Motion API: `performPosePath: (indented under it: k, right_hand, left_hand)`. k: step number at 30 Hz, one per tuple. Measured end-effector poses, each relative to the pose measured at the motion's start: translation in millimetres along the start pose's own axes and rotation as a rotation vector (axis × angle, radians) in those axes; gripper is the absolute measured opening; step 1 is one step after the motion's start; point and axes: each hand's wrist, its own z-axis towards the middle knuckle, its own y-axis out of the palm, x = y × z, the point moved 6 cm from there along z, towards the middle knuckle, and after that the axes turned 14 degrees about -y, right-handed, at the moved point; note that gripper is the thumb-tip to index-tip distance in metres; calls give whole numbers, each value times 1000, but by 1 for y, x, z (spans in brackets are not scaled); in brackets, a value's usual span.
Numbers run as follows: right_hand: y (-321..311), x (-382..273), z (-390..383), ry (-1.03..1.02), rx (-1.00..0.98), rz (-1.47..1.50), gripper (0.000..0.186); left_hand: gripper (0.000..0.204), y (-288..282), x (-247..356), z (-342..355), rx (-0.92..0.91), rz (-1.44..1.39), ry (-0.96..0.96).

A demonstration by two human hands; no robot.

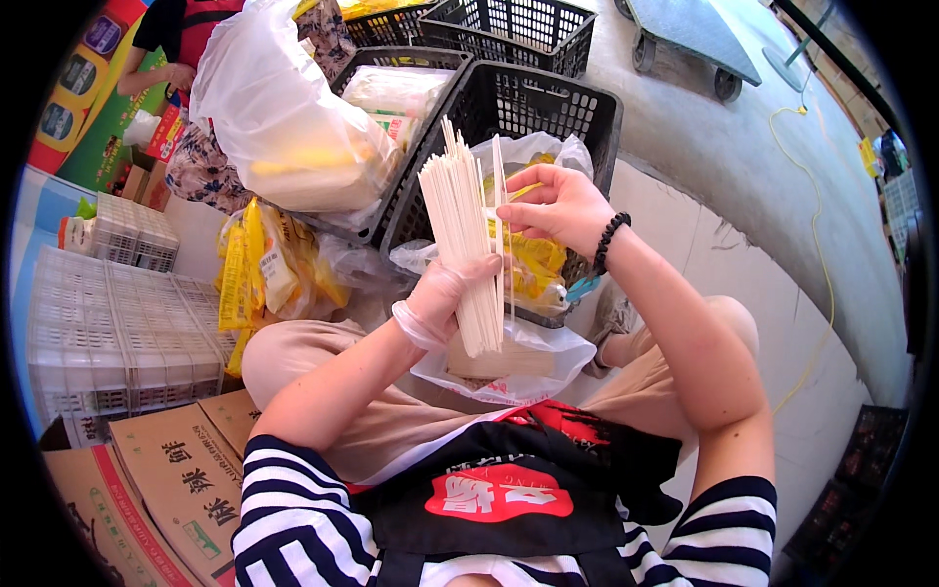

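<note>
My left hand [452, 293], in a thin clear glove, is wrapped round the lower part of a bundle of long, thin pale sticks [456, 201]. The bundle stands nearly upright in front of me, its upper ends uneven. At its right side my right hand [553, 207], bare, pinches a few separate sticks [499, 176] between thumb and fingers. Their lower ends run down beside my left thumb. Below the bundle, an open white plastic bag [562, 360] lies between my legs with a light brown block of something in it, partly hidden.
A black crate [587, 108] beyond my hands holds yellow packets [538, 259] and clear plastic. To its left, a large white bag [264, 108] rests on another crate. White baskets [127, 333] and cardboard boxes [176, 479] stand at my left. Far right are a trolley [694, 39] and yellow cord [820, 215]. Another person sits far left.
</note>
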Motion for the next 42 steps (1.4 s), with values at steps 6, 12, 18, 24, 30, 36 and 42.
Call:
performPosePath:
  k: [6, 12, 18, 24, 30, 36, 42]
  right_hand:
    - [-4, -4, -2, 43, 24, 49, 22]
    - [1, 21, 1, 112, 97, 298, 17]
    - [22, 28, -2, 2, 59, 102, 34]
    - [15, 35, -5, 74, 77, 18, 44]
    - [13, 33, -8, 118, 134, 35, 47]
    - [9, 38, -12, 121, 184, 16, 35]
    - [3, 31, -13, 194, 120, 1, 42]
  left_hand:
    - [34, 0, 2, -2, 27, -23, 15]
    - [33, 0, 3, 0, 3, 7, 56]
    - [38, 4, 3, -2, 34, -10, 63]
    - [39, 2, 3, -3, 66, 26, 56]
    - [37, -3, 3, -2, 63, 11, 66]
    - [37, 3, 3, -4, 63, 17, 95]
    - [33, -3, 2, 0, 59, -7, 53]
